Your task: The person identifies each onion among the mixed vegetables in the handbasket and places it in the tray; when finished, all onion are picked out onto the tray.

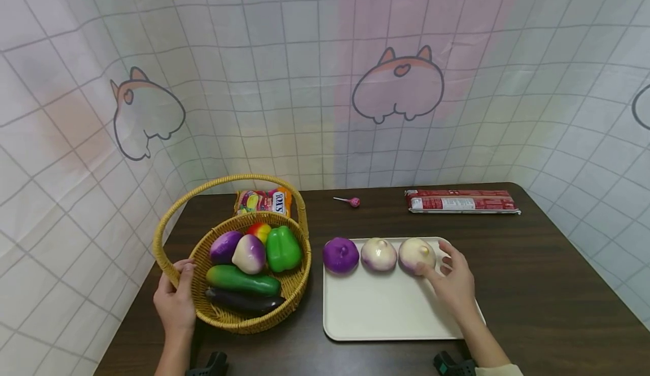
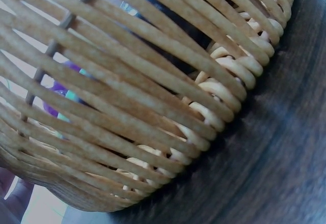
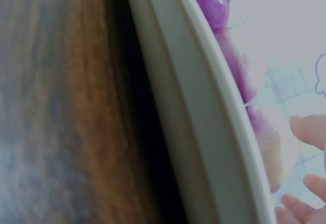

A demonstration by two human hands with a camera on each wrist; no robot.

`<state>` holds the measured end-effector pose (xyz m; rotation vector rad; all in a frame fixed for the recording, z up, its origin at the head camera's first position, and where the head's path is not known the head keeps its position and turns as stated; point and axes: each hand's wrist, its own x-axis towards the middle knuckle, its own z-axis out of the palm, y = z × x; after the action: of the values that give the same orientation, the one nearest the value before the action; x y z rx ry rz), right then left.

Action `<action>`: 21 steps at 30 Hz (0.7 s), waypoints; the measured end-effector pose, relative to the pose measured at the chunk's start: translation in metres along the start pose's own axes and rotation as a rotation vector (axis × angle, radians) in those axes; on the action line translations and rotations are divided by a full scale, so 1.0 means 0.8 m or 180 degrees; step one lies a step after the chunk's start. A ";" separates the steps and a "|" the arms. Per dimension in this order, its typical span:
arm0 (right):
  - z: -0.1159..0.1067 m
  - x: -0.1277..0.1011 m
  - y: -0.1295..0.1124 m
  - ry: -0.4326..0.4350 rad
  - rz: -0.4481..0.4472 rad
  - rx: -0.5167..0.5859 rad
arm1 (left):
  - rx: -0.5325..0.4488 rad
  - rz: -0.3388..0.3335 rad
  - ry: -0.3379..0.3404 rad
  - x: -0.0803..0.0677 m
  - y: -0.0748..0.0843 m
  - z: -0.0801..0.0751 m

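The left hand is gripping the round, woven wicker basket beside its arched handle. The right hand is hovering with spread fingers by the rightmost glossy, bulbous turnip, which is sitting on a smooth, rectangular tray; contact is unclear.

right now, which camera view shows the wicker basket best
The head view: it shows the wicker basket nearly whole, handle included. The left wrist view shows only part of its woven side, close up; the right wrist view shows none of it.
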<state>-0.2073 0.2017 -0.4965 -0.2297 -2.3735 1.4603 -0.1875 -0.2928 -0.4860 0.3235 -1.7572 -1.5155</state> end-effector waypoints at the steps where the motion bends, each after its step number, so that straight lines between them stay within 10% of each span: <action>1: -0.001 0.000 0.000 0.0045 -0.0034 0.0006 | 0.0005 -0.0006 -0.0001 0.000 0.000 0.000; 12: 0.002 -0.005 -0.014 0.0732 -0.0818 0.0135 | -0.0028 -0.0047 -0.0031 -0.002 0.002 0.001; 21: 0.025 -0.026 -0.075 0.0350 -0.1096 0.0583 | -0.0114 -0.0053 -0.0054 -0.003 0.005 -0.001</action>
<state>-0.1931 0.1510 -0.4555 0.1352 -2.0523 1.4433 -0.1843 -0.2908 -0.4834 0.3087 -1.7425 -1.5638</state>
